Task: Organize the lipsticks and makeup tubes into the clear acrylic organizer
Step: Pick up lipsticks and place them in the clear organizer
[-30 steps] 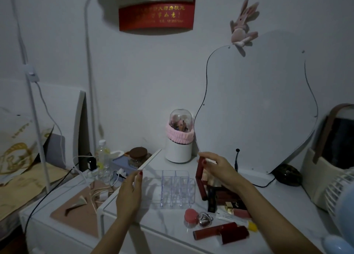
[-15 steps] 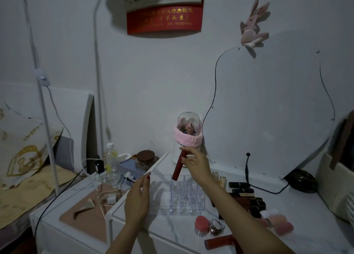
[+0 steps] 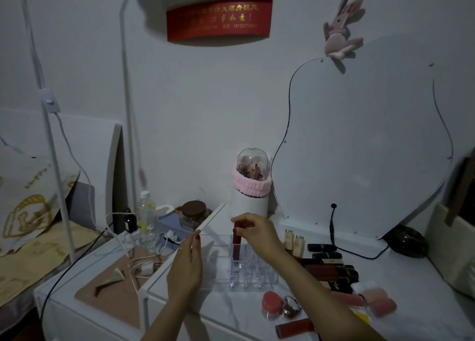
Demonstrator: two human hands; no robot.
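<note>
Organizer [image 3: 253, 276] front cells free above; lipstick pile [image 3: 331, 268] crowds right side

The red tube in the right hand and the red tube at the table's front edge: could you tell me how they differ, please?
The held tube stands upright, its lower end in the organizer; the front tube lies flat on the table. The right hand pinches the held tube's top; nothing touches the front tube. Both are dark red and slim.
</note>
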